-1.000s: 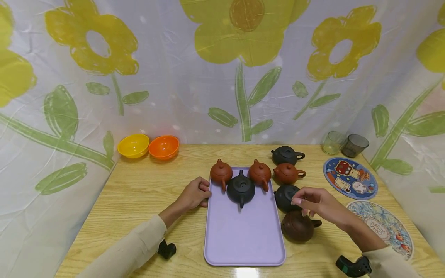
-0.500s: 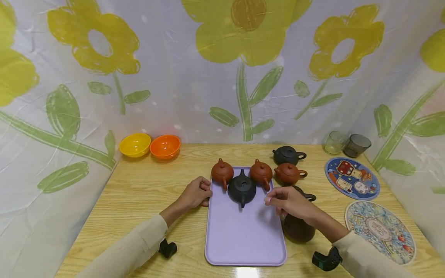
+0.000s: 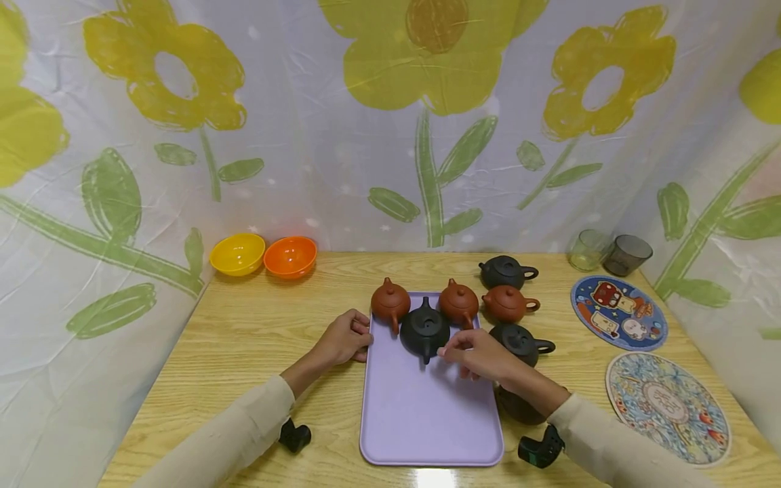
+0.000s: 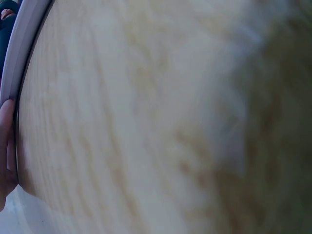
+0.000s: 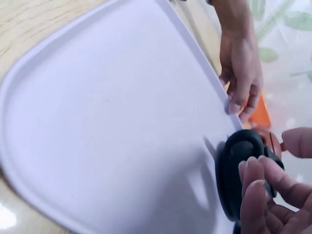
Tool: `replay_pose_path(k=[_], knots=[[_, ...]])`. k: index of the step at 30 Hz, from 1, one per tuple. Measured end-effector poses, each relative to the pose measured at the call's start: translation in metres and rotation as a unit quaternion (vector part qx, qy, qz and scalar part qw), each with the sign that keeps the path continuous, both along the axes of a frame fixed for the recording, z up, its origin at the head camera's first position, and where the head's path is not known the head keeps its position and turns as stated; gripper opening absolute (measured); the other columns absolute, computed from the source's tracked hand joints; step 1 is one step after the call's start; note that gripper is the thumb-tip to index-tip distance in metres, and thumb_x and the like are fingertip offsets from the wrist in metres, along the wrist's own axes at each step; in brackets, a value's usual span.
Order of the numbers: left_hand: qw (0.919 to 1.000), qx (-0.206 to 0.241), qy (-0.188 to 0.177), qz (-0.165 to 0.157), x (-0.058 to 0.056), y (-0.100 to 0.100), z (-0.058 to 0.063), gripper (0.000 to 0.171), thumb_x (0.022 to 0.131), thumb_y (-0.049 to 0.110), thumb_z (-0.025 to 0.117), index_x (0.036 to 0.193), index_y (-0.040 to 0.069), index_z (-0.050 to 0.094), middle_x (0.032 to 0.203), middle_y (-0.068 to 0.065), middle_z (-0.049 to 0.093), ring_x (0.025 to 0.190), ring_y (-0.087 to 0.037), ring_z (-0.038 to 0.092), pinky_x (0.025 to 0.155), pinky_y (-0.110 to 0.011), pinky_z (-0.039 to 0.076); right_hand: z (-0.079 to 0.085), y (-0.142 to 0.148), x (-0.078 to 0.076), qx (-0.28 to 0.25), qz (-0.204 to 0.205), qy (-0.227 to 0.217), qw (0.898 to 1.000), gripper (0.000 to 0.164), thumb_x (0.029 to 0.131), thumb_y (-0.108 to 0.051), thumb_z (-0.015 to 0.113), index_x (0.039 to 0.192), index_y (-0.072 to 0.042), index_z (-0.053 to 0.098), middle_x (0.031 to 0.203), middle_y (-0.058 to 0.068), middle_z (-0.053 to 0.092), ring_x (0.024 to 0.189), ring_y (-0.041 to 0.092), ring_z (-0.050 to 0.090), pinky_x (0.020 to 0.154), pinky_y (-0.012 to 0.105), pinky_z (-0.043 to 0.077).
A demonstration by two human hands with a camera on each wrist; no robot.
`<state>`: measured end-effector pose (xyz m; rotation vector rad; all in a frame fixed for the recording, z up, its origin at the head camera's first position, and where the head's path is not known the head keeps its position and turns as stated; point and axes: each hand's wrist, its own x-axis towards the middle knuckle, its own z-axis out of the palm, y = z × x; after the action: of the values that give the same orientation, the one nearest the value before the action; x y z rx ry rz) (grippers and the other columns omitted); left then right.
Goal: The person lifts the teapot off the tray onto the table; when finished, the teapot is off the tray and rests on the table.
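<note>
My left hand (image 3: 342, 339) grips the left rim of a lilac tray (image 3: 427, 427), its thumb at the rim in the right wrist view. At the tray's far end stand a black teapot (image 3: 422, 327) and two reddish-brown teapots, one on the left (image 3: 389, 303) and one on the right (image 3: 456, 302). Over the tray's right half, my right hand (image 3: 485, 356) has its fingertips close beside the black teapot's handle. Its thumb (image 5: 298, 142) and fingers (image 5: 253, 178) are spread apart, with the black teapot behind them in the right wrist view.
Right of the tray, a black teapot (image 3: 505, 272), a reddish-brown one (image 3: 506, 304), another black one (image 3: 518, 341) and a dark brown one (image 3: 518, 407), partly hidden, form a column. Two bowls (image 3: 238, 255), two glasses (image 3: 627, 256) and two round mats (image 3: 619, 313) lie farther out.
My right hand has moved left from above the right-hand column of teapots to the black teapot's handle on the tray. My left hand stays at the tray rim.
</note>
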<state>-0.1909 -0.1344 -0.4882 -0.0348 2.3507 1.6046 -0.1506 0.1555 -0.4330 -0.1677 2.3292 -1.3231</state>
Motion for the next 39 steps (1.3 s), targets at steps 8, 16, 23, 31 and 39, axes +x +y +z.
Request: replay_pose_path(k=[8, 16, 23, 31, 39], knots=[[1.0, 0.0, -0.005, 0.001, 0.0, 0.001, 0.001, 0.027, 0.09, -0.002, 0.066, 0.115, 0.0, 0.056, 0.097, -0.011, 0.057, 0.07, -0.018, 0.062, 0.057, -0.034, 0.063, -0.006, -0.017, -0.003, 0.031, -0.004, -0.011, 0.999, 0.025, 0.092, -0.031, 0.071, 0.093, -0.007, 0.073, 0.077, 0.006, 0.065, 0.057, 0.016, 0.053, 0.048, 0.025, 0.044], [1.0, 0.001, -0.004, 0.0, 0.001, 0.001, 0.001, 0.028, 0.09, -0.002, 0.066, 0.116, 0.0, 0.056, 0.097, -0.012, 0.058, 0.07, -0.018, 0.063, 0.058, -0.034, 0.063, -0.013, -0.025, -0.005, 0.055, 0.014, -0.029, 0.998, 0.036, 0.094, -0.045, 0.067, 0.09, -0.009, 0.073, 0.062, 0.004, 0.057, 0.054, 0.015, 0.048, 0.048, 0.024, 0.039], [1.0, 0.002, 0.0, 0.001, 0.001, 0.001, 0.0, 0.027, 0.09, -0.002, 0.066, 0.115, 0.0, 0.056, 0.097, -0.012, 0.058, 0.069, -0.018, 0.063, 0.057, -0.034, 0.063, -0.015, -0.028, -0.006, 0.055, 0.0, -0.03, 0.998, 0.035, 0.094, -0.043, 0.068, 0.087, -0.009, 0.071, 0.06, 0.005, 0.055, 0.052, 0.016, 0.047, 0.047, 0.026, 0.039], [1.0, 0.003, 0.0, 0.0, 0.001, 0.0, 0.001, 0.028, 0.089, -0.002, 0.067, 0.115, 0.0, 0.056, 0.097, -0.012, 0.058, 0.068, -0.017, 0.063, 0.056, -0.035, 0.063, -0.014, -0.027, -0.006, 0.045, -0.004, -0.021, 0.999, 0.029, 0.094, -0.036, 0.069, 0.088, -0.008, 0.072, 0.067, 0.006, 0.06, 0.053, 0.015, 0.048, 0.046, 0.024, 0.039], [1.0, 0.001, -0.001, 0.002, 0.0, 0.0, 0.0, 0.027, 0.089, -0.002, 0.066, 0.115, 0.0, 0.056, 0.097, -0.012, 0.057, 0.066, -0.017, 0.062, 0.056, -0.034, 0.063, -0.014, -0.029, -0.005, 0.035, -0.021, -0.026, 0.999, 0.03, 0.095, -0.038, 0.068, 0.089, -0.009, 0.073, 0.073, 0.006, 0.064, 0.054, 0.016, 0.05, 0.047, 0.024, 0.041]])
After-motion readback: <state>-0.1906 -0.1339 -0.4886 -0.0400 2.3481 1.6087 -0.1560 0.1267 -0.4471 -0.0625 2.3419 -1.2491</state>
